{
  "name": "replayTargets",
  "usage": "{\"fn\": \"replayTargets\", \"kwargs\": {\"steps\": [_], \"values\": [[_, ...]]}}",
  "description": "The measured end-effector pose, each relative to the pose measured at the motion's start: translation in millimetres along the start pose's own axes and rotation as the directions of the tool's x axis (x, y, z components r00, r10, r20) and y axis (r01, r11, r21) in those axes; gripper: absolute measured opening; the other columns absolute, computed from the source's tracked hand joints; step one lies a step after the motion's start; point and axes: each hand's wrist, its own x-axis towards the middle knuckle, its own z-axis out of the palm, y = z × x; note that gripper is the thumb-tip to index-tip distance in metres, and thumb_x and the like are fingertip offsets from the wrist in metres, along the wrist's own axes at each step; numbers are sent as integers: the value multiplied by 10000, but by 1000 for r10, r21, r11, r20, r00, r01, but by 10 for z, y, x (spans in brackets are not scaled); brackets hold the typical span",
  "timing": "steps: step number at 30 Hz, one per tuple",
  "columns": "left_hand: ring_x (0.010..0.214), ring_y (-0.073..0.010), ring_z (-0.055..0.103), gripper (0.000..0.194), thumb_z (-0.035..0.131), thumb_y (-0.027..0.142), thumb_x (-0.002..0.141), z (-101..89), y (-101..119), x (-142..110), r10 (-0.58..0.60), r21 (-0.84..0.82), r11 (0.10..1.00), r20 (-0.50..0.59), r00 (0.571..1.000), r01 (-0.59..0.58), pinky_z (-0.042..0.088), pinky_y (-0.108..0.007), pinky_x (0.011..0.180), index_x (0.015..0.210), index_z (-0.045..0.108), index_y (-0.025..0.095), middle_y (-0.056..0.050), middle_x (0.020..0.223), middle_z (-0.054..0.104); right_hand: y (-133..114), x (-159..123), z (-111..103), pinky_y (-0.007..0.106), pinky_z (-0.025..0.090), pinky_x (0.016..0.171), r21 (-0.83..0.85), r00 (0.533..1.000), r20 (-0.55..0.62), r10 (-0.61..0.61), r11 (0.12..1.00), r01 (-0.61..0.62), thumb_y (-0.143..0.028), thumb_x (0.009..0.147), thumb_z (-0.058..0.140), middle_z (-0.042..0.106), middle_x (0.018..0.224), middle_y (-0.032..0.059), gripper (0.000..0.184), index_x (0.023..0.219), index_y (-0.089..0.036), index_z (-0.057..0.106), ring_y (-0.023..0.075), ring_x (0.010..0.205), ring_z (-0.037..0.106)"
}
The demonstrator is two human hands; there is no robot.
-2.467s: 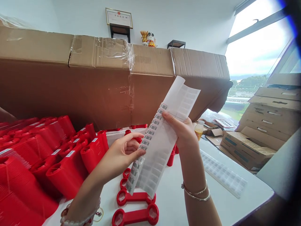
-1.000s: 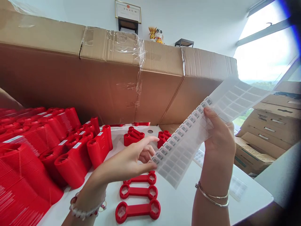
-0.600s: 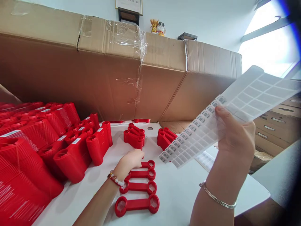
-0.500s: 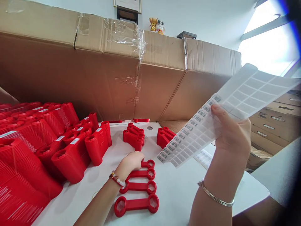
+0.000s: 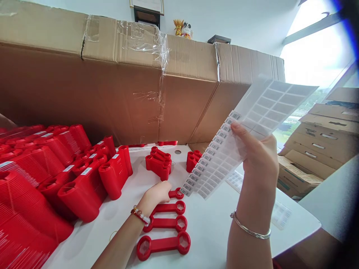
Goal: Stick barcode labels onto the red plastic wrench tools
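Note:
My right hand [image 5: 259,155] grips a translucent sheet of barcode labels [image 5: 214,164], thumb on its printed left edge. Part of that sheet bends back over the hand. The sheet's lower corner reaches the right ring of the farthest red double-ring plastic piece [image 5: 176,193]. Over this piece's left end, my left hand [image 5: 158,192] is closed, its fingertips hidden. Nearer to me, several like pieces lie in a column, among them a middle one [image 5: 165,223] and the nearest one [image 5: 164,244]. My left wrist and forearm cover some of their left ends.
Stacked red pieces [image 5: 80,194], some with white labels, fill the left side of the white table [image 5: 207,231]. Two smaller red bundles [image 5: 158,162] stand farther back, before a large cardboard box [image 5: 120,97]. More label sheets [image 5: 282,215] lie right; cartons [image 5: 319,144] are stacked beyond.
My right hand has brought the label sheet left, its lower corner now at the farthest red piece's right ring. My left hand stays by that piece. The view has shifted slightly.

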Motion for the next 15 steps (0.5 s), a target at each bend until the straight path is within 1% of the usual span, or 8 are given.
{"fn": "replayTargets", "kwargs": {"steps": [2,4,6,9,12,15], "values": [[1003,-220,691,252,685,363,990,7,2,-1,13,-2,1000,-36,999,-13,607,-393,853,1170,683,186,-76,1177,694,1,2,5,419,593,758,3,1000,-6,-2,1000,2,-334,621,926,761,860,85,323,859,-148,810,262,801,709],[1065,-237,679,265,681,364,991,21,3,-10,28,-2,1000,-81,996,-29,597,-417,897,1192,679,192,-86,1233,678,-2,7,4,416,592,750,6,1000,-10,0,1000,0,-324,615,925,766,868,86,329,870,-150,814,266,809,710],[1089,-243,672,269,679,367,992,36,-3,-18,40,-3,999,-104,994,-40,590,-433,921,1198,678,194,-90,1249,675,-6,13,4,420,594,752,8,1000,-14,4,1000,-4,-324,619,921,770,887,89,346,898,-151,815,269,826,713],[1073,-246,682,270,672,381,996,49,-23,-12,44,-2,999,-96,994,-44,596,-419,907,1189,685,193,-80,1230,685,0,24,1,436,594,778,12,1000,-29,3,1000,-2,-329,620,926,767,887,89,354,899,-143,811,267,829,711],[1056,-241,688,274,684,378,989,50,-47,18,45,7,999,-83,996,-44,602,-416,892,1187,685,189,-80,1213,690,21,41,-14,445,600,786,20,1000,-14,-4,1000,5,-339,630,923,775,908,85,357,916,-157,813,279,847,720],[1098,-247,676,279,696,365,981,57,-67,53,61,10,998,-113,992,-60,589,-439,930,1202,679,195,-90,1244,680,34,60,-43,433,611,774,6,1000,6,18,1000,-18,-361,627,934,790,920,63,368,935,-194,821,279,863,732]]}}
